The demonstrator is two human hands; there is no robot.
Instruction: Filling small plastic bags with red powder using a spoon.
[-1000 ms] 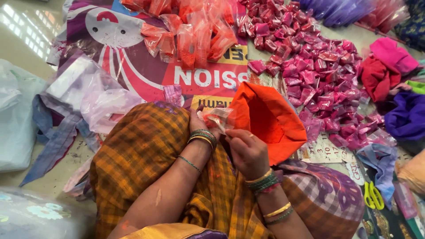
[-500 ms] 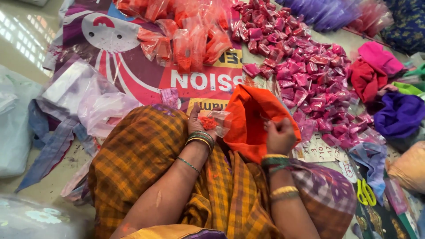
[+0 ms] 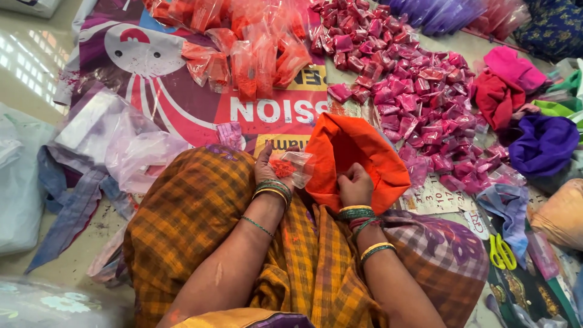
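Note:
My left hand (image 3: 271, 165) holds a small clear plastic packet (image 3: 290, 168) with orange powder in it, just above my lap. My right hand (image 3: 355, 187) is at the mouth of an orange cloth bag (image 3: 355, 146) that rests against my knee, its fingers curled inside the opening. I cannot see what the fingers grasp inside. Both wrists wear green and gold bangles. My lap is covered by an orange-brown checked cloth (image 3: 200, 225).
A heap of orange powder packets (image 3: 243, 42) lies ahead on a printed banner (image 3: 176, 103). Several pink packets (image 3: 419, 91) spread to the right. Coloured cloth bags (image 3: 522, 109) sit far right, yellow-green scissors (image 3: 501, 252) near my right knee, empty clear bags (image 3: 121, 140) at left.
My right hand has dropped from the bag's right side into the bag's mouth. My left hand keeps the small packet in much the same place.

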